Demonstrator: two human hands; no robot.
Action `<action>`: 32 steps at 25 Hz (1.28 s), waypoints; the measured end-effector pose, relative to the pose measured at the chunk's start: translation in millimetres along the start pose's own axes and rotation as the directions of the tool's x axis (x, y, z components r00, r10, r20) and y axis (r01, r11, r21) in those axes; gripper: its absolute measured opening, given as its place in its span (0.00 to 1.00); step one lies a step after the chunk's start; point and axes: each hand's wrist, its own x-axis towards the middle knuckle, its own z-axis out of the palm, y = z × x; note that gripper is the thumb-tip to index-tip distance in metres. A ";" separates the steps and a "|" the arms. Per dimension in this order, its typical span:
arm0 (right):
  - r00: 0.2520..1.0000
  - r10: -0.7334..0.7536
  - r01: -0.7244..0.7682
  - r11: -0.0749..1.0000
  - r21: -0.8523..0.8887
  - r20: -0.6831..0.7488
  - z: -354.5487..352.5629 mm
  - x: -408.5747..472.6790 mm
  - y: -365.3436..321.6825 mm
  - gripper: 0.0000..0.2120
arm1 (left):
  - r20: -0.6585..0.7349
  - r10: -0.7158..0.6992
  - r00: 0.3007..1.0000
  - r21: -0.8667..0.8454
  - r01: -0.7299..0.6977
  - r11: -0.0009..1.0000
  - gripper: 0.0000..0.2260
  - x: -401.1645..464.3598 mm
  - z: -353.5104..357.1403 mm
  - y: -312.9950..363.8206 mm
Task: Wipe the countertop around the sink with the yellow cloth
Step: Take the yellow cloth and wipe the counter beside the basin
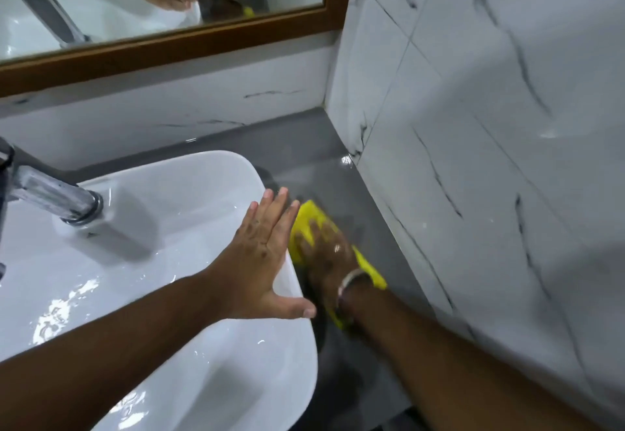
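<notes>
Right hand pressing a yellow cloth onto the grey surface beside the white basin.

The right hand [329, 254] lies flat on the crumpled yellow cloth [306, 224], its grip spread wide and pressing down, not pinching, on the glossy grey stone surface [297, 156] between the white ceramic sink [189, 173] and the white marbled wall tiles [473, 160]. The left hand [260, 254], fingers wide and holding nothing, rests on the sink's right rim. A chrome tap [57, 197] overhangs the sink.

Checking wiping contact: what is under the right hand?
The yellow cloth lies under the right hand, flat on the grey countertop. The cloth's middle is covered.
</notes>
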 end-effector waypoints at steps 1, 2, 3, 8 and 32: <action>0.991 -0.134 0.134 0.991 0.000 -0.012 11.1 -41.8 -11.2 0.37 | 0.002 -0.001 1.000 0.001 0.001 1.000 0.59 -1.2 -0.4 -0.5; 0.975 -0.223 0.223 0.975 0.005 0.005 15.3 -86.6 -17.8 0.39 | 0.007 -0.001 1.000 -0.001 0.001 1.000 0.59 -1.6 -1.7 -0.6; 0.967 -0.254 0.254 0.967 -0.013 0.004 10.7 -121.5 -15.2 0.38 | 0.011 0.003 1.000 -0.004 -0.003 1.000 0.59 -1.8 -2.4 -0.9; 0.995 0.045 -0.052 0.995 -0.089 -0.084 -13.7 -32.2 54.7 0.29 | -0.013 -0.003 1.000 -0.017 0.002 1.000 0.59 0.1 1.7 -3.1; 0.980 -0.195 0.193 0.980 -0.045 -0.029 26.0 -159.6 -7.3 0.33 | 0.057 -0.023 0.998 0.073 0.018 0.997 0.55 -1.8 -9.4 2.4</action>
